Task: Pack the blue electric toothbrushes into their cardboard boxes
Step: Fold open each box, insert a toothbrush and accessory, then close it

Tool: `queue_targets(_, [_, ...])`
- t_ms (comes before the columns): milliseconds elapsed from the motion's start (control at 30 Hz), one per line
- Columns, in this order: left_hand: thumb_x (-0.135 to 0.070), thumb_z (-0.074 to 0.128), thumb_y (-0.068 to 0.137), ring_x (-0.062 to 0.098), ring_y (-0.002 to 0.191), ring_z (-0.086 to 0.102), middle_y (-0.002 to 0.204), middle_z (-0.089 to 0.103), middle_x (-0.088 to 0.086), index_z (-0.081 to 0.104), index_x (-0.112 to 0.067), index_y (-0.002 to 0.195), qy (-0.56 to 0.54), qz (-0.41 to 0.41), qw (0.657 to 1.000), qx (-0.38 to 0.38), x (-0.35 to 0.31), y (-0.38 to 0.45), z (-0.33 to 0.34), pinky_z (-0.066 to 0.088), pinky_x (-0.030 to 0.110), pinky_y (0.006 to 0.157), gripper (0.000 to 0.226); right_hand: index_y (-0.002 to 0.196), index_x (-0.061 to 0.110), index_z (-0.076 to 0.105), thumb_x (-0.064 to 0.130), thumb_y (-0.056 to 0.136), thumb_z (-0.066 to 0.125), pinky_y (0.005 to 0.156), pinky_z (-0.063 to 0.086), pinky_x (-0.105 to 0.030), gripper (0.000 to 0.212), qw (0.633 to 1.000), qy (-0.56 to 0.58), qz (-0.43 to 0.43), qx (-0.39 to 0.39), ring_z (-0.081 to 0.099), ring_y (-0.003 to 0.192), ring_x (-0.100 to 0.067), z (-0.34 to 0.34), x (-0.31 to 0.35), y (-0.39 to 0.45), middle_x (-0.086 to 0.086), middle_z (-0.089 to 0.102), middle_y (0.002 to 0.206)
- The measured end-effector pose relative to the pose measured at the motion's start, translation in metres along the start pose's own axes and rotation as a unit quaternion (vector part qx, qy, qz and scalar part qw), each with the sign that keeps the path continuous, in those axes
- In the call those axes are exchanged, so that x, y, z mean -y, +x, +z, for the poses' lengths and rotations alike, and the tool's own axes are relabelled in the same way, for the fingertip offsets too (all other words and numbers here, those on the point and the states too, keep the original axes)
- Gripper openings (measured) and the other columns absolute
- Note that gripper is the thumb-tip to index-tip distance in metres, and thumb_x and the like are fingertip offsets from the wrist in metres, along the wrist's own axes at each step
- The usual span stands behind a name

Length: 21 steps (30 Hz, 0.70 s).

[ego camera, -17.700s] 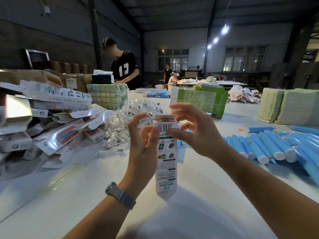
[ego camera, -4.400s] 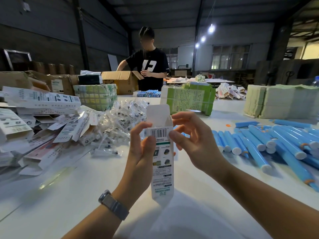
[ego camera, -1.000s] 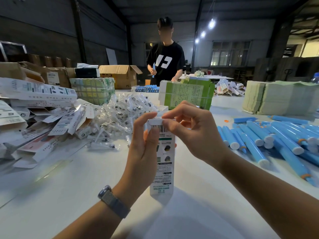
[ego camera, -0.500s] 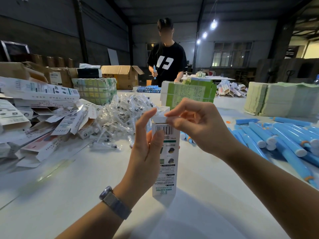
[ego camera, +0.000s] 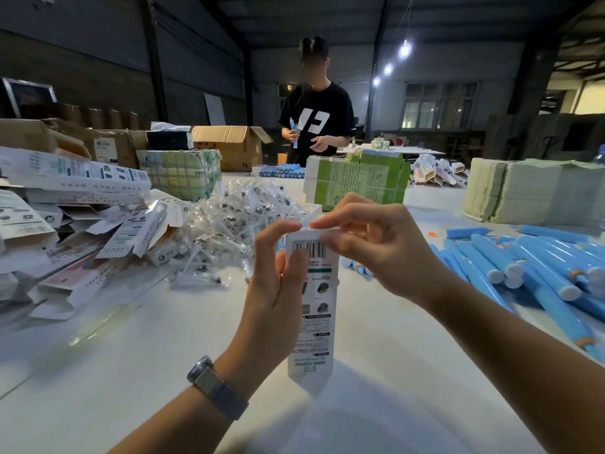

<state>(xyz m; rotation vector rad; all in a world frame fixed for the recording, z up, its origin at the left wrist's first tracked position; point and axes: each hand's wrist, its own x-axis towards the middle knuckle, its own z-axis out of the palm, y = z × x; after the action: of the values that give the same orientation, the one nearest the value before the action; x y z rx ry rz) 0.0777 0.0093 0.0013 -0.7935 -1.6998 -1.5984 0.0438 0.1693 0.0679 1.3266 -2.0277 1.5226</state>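
A tall white cardboard box (ego camera: 316, 322) with a barcode near its top stands upright on the white table (ego camera: 131, 371). My left hand (ego camera: 278, 286) grips its left side, thumb on the barcode. My right hand (ego camera: 370, 244) pinches the top flap at the box's upper edge, which is folded down. Whatever is inside the box is hidden. Several blue electric toothbrushes (ego camera: 523, 276) lie in a heap on the table at the right.
A pile of white boxes (ego camera: 75, 217) lies at the left, a heap of clear bagged brush heads (ego camera: 229, 224) behind the box. Green bundles (ego camera: 357, 178), paper stacks (ego camera: 537, 194) and brown cartons (ego camera: 232, 145) stand farther back. A person (ego camera: 316, 119) stands opposite, holding a toothbrush.
The open flap seen earlier has been folded down onto the box's top. My right fingers have moved onto the top edge, and my left hand keeps its grip.
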Motion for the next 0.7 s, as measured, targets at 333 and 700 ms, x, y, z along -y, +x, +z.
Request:
queue_targets(333, [-0.029, 0.038, 0.102, 0.03, 0.079, 0.072, 0.099, 0.068, -0.003, 0.044, -0.052, 0.108, -0.007, 0.006, 1.0, 0.003, 0.0004, 0.0016, 0.0002, 0.062, 0.041, 0.064, 0.025, 0.1, 0.022, 0.071, 0.026, 0.082, 0.071, 0.073, 0.056, -0.052, 0.018, 1.0, -0.015, -0.007, -0.005, 0.06, 0.09, -0.025, 0.0033, -0.0033, -0.0038, -0.003, 0.059, 0.094])
queue_targets(700, [-0.021, 0.037, 0.099, 0.025, 0.086, 0.071, 0.101, 0.068, -0.007, 0.046, -0.051, 0.112, -0.05, -0.038, 0.998, 0.019, 0.0039, -0.0009, -0.0015, 0.06, 0.033, 0.069, 0.033, 0.095, 0.016, 0.072, 0.015, 0.084, 0.069, 0.074, 0.058, -0.038, 0.012, 1.0, -0.002, 0.005, -0.023, 0.061, 0.095, -0.03, 0.0061, -0.001, -0.0023, -0.014, 0.062, 0.099])
